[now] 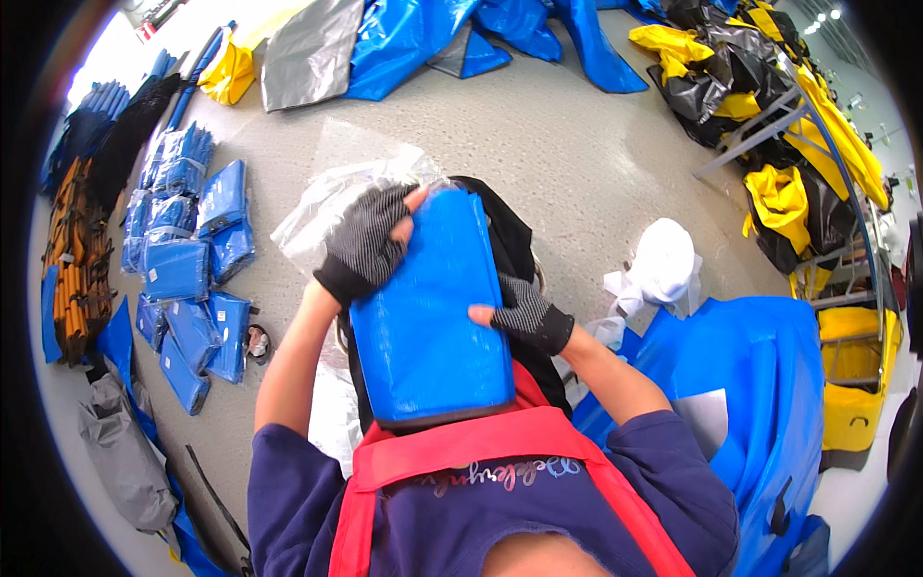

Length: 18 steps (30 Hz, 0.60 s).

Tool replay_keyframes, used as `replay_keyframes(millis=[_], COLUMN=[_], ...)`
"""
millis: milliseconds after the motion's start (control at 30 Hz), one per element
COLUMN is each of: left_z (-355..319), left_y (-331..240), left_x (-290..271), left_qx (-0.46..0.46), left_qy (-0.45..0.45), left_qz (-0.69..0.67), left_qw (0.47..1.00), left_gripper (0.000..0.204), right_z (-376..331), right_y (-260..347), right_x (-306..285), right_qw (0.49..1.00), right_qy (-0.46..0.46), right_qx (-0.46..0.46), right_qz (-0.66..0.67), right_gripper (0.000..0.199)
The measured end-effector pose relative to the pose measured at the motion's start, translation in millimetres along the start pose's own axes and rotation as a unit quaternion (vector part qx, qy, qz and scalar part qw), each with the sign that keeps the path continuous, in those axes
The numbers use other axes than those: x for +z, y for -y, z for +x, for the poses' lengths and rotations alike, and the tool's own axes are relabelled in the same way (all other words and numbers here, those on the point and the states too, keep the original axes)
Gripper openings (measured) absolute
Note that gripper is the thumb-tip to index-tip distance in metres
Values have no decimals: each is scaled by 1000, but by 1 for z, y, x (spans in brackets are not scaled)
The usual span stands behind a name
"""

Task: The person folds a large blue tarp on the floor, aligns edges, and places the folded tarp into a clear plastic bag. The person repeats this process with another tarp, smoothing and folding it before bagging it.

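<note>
Head view, query: where is the workpiece, and how is it held?

Reply: The flat rectangular bundle of folded glossy blue sheet lies in front of the person's chest, its long sides running away from the body. The right hand, in a dark striped glove with a bare thumb tip, is clamped on the bundle's right edge, thumb on the upper face. The left hand, gloved alike, rests at the upper left edge with fingers curled. Whether it pinches the bundle, the plastic beside it, or both cannot be determined.

Query: identify that plastic.

Reply: It is a crumpled clear plastic film (possibly a bag; no opening can be made out), spread beside the left hand and around the far end of the bundle.

Query: report progress.

Reply: Folding appears complete, by judgement: the bundle is compact, with fairly straight sides. Its broad upper face is bare, so enclosure in film is not done on this unit. For comparison, a group of flat blue packages in clear wrapping lies on the floor at left, apparently finished. Unfolded stock remains: a loose heap of blue sheeting lies at the far side, and a large draped blue sheet lies near the right arm.
</note>
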<state>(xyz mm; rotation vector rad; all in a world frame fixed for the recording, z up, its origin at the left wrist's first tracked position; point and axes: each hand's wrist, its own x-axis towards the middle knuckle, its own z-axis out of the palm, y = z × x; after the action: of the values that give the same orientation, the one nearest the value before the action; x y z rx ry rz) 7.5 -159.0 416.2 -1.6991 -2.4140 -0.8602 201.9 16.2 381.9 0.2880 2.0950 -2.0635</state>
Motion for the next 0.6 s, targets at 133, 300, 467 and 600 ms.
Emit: replay_keyframes(millis=[133, 300, 467, 600], left_z=[-20, -19, -20, -33], left_y=[-11, -25, -29, -31], left_x=[-18, -22, -28, -26], left_qx=[-11, 1, -7, -40], left_qy=[-17, -22, -54, -47], left_qz=[32, 47, 62, 72], left_qw=[999, 999, 997, 995], left_gripper=[43, 45, 48, 48], right_z=[65, 160, 159, 92], right_y=[11, 89, 60, 75], right_x=[-48, -54, -45, -30], right_qw=[968, 919, 986, 986], right_qy=[-168, -11, 21, -100], right_qx=[-151, 19, -152, -97], right_qz=[-109, -394, -66, -91], right_gripper=[46, 50, 38, 34])
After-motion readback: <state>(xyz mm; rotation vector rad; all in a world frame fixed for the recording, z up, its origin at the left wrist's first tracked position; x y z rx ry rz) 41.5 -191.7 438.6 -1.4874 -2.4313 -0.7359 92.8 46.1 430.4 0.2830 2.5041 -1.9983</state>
